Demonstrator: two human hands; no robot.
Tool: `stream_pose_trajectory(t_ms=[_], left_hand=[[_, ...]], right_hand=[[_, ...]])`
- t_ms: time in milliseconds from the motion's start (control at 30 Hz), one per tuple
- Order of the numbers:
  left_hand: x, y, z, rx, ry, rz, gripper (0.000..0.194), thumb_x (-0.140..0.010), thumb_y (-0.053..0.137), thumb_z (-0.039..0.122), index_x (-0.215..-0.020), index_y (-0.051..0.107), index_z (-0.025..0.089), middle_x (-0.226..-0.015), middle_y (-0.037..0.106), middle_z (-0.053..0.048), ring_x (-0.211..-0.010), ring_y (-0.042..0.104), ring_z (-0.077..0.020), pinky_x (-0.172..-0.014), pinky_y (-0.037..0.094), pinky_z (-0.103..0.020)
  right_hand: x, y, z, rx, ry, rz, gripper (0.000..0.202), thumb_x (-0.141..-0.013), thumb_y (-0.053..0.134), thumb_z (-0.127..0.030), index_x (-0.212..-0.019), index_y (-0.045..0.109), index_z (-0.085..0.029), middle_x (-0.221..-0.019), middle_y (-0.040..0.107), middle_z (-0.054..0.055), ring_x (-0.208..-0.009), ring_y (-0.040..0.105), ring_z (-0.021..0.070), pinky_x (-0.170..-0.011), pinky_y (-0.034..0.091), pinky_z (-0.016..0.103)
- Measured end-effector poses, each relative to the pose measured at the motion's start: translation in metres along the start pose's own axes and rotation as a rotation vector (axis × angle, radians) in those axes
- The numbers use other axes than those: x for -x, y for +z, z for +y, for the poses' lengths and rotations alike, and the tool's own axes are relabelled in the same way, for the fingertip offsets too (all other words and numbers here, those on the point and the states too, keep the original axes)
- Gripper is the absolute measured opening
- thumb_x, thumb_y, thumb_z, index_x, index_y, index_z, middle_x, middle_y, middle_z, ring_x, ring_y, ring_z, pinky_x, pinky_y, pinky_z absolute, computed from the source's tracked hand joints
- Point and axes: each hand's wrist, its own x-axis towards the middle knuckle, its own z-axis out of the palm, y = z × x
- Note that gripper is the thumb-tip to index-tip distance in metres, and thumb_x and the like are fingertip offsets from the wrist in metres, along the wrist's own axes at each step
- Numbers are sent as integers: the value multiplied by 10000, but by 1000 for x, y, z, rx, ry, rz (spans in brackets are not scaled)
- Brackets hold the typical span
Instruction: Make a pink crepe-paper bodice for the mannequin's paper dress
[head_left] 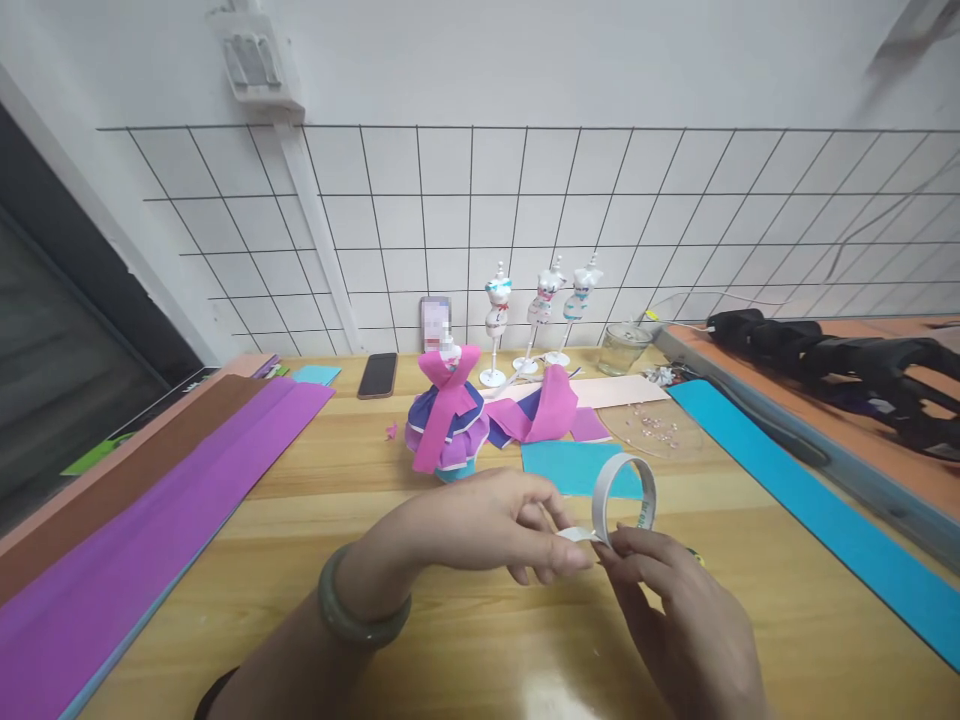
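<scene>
My right hand (679,600) pinches the lower edge of a roll of white tape (604,490), which stands upright above the fingers. A short loose end (576,535) runs from the roll to my left hand (499,525), whose thumb and fingers close on it. A green bangle (360,610) circles the left wrist. Just beyond the left hand stands a small dress form wearing a tiered pink, navy and purple paper dress (448,415). Behind the roll, a blue paper piece (577,465) lies flat on the table.
Three small white dress forms (498,310) stand by the wall, near a glass jar (625,345). Folded pink paper (551,405) lies before them. Long purple paper (187,515) covers the left, a blue strip (810,510) the right. A dark phone (378,375) rests at the back.
</scene>
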Motion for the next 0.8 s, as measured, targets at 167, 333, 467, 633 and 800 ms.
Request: stream_pose_trajectory(t_ms=[167,333,467,633,800], left_hand=[[-10,-1,-2,106,45,-3,334,-693,752,354,-851,500,203,-764,585,23,-661,581,-103,-612,494,-246],[-8,-5,4,107,-9,23,376,-683,740,466,-823,525,191,-695,596,18,-654,608,-121,-624,505,-266],[-13,-6,-3,213,41,14,298,-704,752,355,-825,539,184,-710,645,7,-640,637,-116,-625,507,-258],[-21,-6,-13,278,75,5,322,-656,793,288,-807,530,181,-679,661,18,-631,663,-124,-630,499,-256],[-25,-6,-16,199,144,77,309,-666,786,277,-874,575,187,-708,685,14,-697,655,-132,-711,476,-272]], right_hand=[[-5,0,-4,-65,32,-21,357,-981,401,-331,-676,567,-249,-725,716,25,-622,696,152,-474,500,222],[-4,2,-1,-58,32,-26,400,-988,381,-344,-639,549,-244,-712,710,20,-603,690,143,-465,487,215],[-1,6,2,-100,41,-43,349,-982,401,-324,-681,558,-244,-732,704,22,-605,683,143,-478,494,218],[1,9,-4,-343,140,-25,91,-919,515,-210,-841,552,-239,-795,682,25,-701,689,148,-588,549,218],[0,10,-11,-742,446,-127,131,-887,559,-199,-1008,548,-249,-860,688,16,-772,706,143,-685,587,201]])
